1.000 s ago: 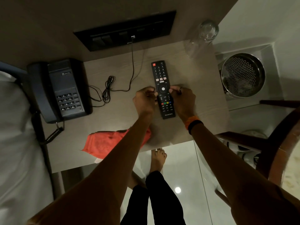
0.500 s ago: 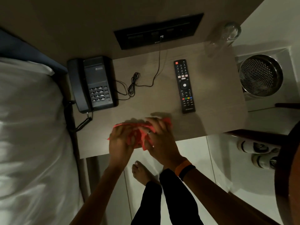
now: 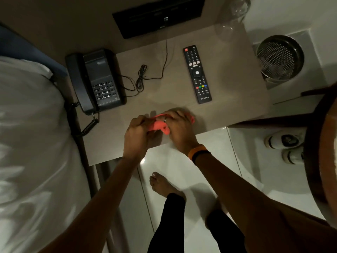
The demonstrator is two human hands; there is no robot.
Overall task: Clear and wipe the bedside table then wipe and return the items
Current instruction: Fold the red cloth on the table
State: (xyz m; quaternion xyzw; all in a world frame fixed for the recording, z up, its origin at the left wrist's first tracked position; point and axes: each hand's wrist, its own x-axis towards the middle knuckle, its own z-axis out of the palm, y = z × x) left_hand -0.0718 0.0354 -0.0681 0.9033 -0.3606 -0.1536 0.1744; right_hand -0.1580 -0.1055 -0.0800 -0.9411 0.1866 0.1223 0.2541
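A red cloth is bunched between both hands over the front of the wooden bedside table. My left hand grips its left end and my right hand, with a ring and an orange wristband, covers its right part. A black remote lies face up on the table behind my right hand. A black telephone sits at the table's left edge. A thin black cable runs from the wall panel to a coil between the phone and the remote. A clear glass stands at the back right corner.
A bed with white sheets fills the left side. A perforated metal bin stands on the floor to the right of the table. A dark wooden chair and white shoes are at the right. My bare foot is on the tiled floor.
Both hands left the remote, which now lies alone on the table, and took up the red cloth at the front edge, gathering it from a flat spread into a tight bunch.
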